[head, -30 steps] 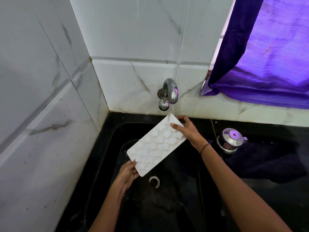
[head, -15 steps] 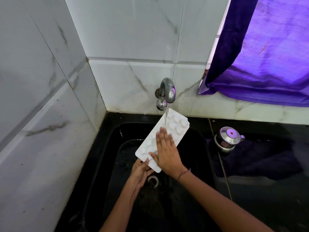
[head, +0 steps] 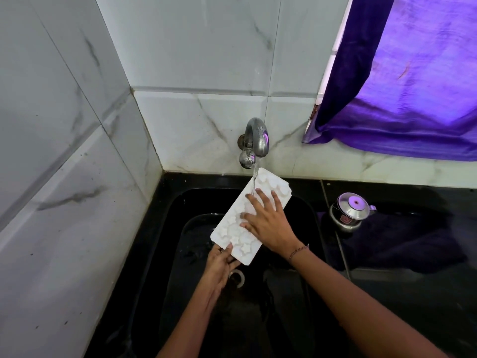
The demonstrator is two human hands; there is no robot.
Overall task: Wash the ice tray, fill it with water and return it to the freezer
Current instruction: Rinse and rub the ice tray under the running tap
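Black sink [head: 165, 228]: left hand [head: 219, 264] grips ice tray [head: 232, 228] near edge; right hand [head: 268, 220] flat, fingers spread on it.

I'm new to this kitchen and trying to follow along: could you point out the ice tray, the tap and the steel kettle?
ice tray [head: 233, 227]: head view, on its white moulded face, lower half.
tap [head: 259, 138]: head view, on the curved metal spout.
steel kettle [head: 347, 210]: head view, on its shiny lid.
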